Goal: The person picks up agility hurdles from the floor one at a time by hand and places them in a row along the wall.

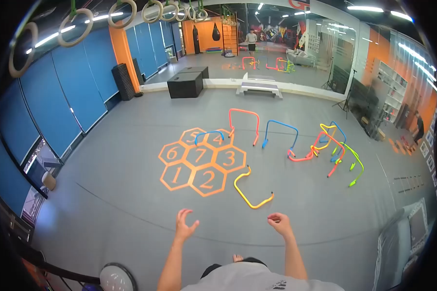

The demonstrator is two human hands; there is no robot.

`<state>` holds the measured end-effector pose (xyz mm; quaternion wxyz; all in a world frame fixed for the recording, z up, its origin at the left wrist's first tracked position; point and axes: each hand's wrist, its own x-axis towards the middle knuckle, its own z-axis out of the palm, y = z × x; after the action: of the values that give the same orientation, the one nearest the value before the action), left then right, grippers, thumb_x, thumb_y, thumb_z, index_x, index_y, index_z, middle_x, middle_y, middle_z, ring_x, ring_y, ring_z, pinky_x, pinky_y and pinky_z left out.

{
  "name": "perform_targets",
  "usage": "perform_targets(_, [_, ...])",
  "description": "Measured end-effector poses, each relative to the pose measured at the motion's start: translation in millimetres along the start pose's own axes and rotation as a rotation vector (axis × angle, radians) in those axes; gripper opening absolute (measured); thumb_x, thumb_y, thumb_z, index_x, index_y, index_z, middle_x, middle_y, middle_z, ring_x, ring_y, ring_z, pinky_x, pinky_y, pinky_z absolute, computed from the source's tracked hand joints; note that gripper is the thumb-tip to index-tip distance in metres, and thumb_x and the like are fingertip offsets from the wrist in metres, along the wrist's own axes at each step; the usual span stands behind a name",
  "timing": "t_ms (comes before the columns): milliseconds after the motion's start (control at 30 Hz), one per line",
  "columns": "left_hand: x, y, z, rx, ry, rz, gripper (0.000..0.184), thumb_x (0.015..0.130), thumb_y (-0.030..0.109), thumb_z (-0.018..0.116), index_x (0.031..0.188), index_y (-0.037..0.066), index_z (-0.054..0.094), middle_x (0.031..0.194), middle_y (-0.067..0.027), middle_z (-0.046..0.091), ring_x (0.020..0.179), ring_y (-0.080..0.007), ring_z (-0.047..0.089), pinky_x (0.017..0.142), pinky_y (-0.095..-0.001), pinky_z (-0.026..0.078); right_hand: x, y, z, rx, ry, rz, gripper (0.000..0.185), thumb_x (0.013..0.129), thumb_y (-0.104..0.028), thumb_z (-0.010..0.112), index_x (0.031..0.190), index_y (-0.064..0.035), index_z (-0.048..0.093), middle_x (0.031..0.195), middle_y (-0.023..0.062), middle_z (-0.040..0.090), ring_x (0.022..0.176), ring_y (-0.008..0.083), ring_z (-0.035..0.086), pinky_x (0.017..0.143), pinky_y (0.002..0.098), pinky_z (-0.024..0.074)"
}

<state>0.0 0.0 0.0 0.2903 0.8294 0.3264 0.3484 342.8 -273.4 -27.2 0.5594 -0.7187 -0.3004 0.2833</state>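
Note:
Both my hands are raised in front of me, over the grey floor. My left hand (186, 224) has its thumb and curved fingers apart, with nothing between them. My right hand (280, 224) is loosely curled, palm turned inward, and I see nothing in it. Nearest to the two hands is a yellow hurdle (244, 195) lying on the floor just beyond them. A blue hurdle (210, 133) stands over an orange numbered hexagon mat (193, 166). To its right stand a red hurdle (244, 111) and another blue hurdle (282, 124). Neither hand touches anything.
A cluster of red, yellow, blue and green hurdles (341, 155) lies at the right. Black boxes (185, 85) and a step platform (260, 88) sit by the mirror. Gym rings (76, 27) hang upper left. A balance ball (115, 279) and sofa (393, 247) flank me.

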Motion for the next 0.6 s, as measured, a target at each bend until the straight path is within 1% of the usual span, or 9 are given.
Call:
perform_targets(67, [-14.9,-17.1,-32.6,0.058,0.003,-0.057,0.054,0.073,0.022,0.080,0.121,0.010,0.058,0.128,-0.0161,0.051,0.124,-0.0351,0.046,0.105,-0.0459,0.039,1.2,-9.1,44.5,-0.015,-0.042,-0.009,0.024,0.078,-0.016,0.076,0.099,-0.0053,0.072,0.091,0.0040,0.073,0.083,0.0158,0.070,0.080,0.0299,0.0548])
perform_targets(100, [37.5,-16.2,74.7,-0.084,0.035,-0.147,0.055,0.073,0.022,0.081,0.121,0.010,0.058,0.127,-0.0163,0.051,0.123,-0.0353,0.047,0.104,-0.0458,0.040,90.4,-31.1,-30.6,-0.170,-0.083,0.041,0.024,0.078,-0.016,0.076,0.099,-0.0054,0.072,0.092,0.0040,0.073,0.084,0.0155,0.070,0.080,0.0298,0.0545])
perform_targets(200, [87.8,-75.8,55.4,-0.057,0.075,-0.206,0.058,0.070,0.021,0.083,0.122,0.009,0.058,0.127,-0.0168,0.051,0.122,-0.0359,0.048,0.103,-0.0455,0.041,174.3,-51.9,42.7,-0.141,-0.229,0.064,0.026,0.078,-0.016,0.075,0.100,-0.0055,0.071,0.094,0.0040,0.072,0.086,0.0150,0.069,0.080,0.0298,0.0539])
perform_targets(267, [109.3,-105.8,69.3,-0.085,0.077,-0.287,0.060,0.069,0.021,0.083,0.122,0.009,0.058,0.127,-0.0172,0.051,0.121,-0.0362,0.049,0.103,-0.0454,0.041,226.6,-60.8,63.7,-0.171,-0.336,0.072,0.027,0.078,-0.015,0.075,0.102,-0.0051,0.071,0.095,0.0040,0.072,0.087,0.0149,0.068,0.080,0.0301,0.0536])
perform_targets(333, [135.9,-145.4,78.3,-0.098,0.036,-0.333,0.062,0.068,0.023,0.084,0.123,0.010,0.058,0.129,-0.0178,0.050,0.123,-0.0366,0.047,0.104,-0.0468,0.040,283.3,-64.7,84.3,-0.236,-0.358,0.009,0.028,0.077,-0.015,0.075,0.104,-0.0059,0.071,0.097,0.0035,0.072,0.090,0.0151,0.067,0.082,0.0307,0.0534])
perform_targets(367, [156.3,-164.4,82.1,-0.106,0.016,-0.353,0.063,0.068,0.024,0.084,0.123,0.010,0.058,0.130,-0.0182,0.049,0.124,-0.0369,0.046,0.105,-0.0475,0.039,312.5,-68.1,93.5,-0.270,-0.367,-0.025,0.029,0.077,-0.015,0.075,0.104,-0.0064,0.071,0.099,0.0033,0.072,0.092,0.0153,0.067,0.083,0.0310,0.0532])
perform_targets(467, [235.4,-218.8,83.8,0.043,0.003,-0.301,0.067,0.067,0.029,0.085,0.126,0.012,0.058,0.136,-0.0200,0.046,0.131,-0.0394,0.039,0.107,-0.0511,0.036,394.3,-86.7,116.7,-0.226,-0.307,-0.011,0.032,0.075,-0.013,0.075,0.106,-0.0066,0.070,0.102,0.0032,0.071,0.094,0.0166,0.067,0.086,0.0316,0.0530])
perform_targets(567, [342.5,-267.4,76.8,0.043,0.054,-0.306,0.071,0.066,0.033,0.085,0.129,0.013,0.057,0.141,-0.0212,0.042,0.135,-0.0421,0.032,0.109,-0.0538,0.033,473.0,-100.9,136.4,-0.207,-0.196,-0.002,0.036,0.073,-0.012,0.075,0.108,-0.0064,0.069,0.103,0.0037,0.071,0.095,0.0173,0.066,0.087,0.0319,0.0528])
perform_targets(600, [380.6,-287.1,77.3,0.056,0.055,-0.268,0.071,0.066,0.033,0.085,0.129,0.013,0.057,0.142,-0.0212,0.041,0.136,-0.0426,0.032,0.109,-0.0541,0.033,497.3,-106.5,143.2,-0.200,-0.178,0.004,0.037,0.073,-0.012,0.075,0.109,-0.0062,0.069,0.104,0.0038,0.071,0.096,0.0173,0.066,0.087,0.0320,0.0529])
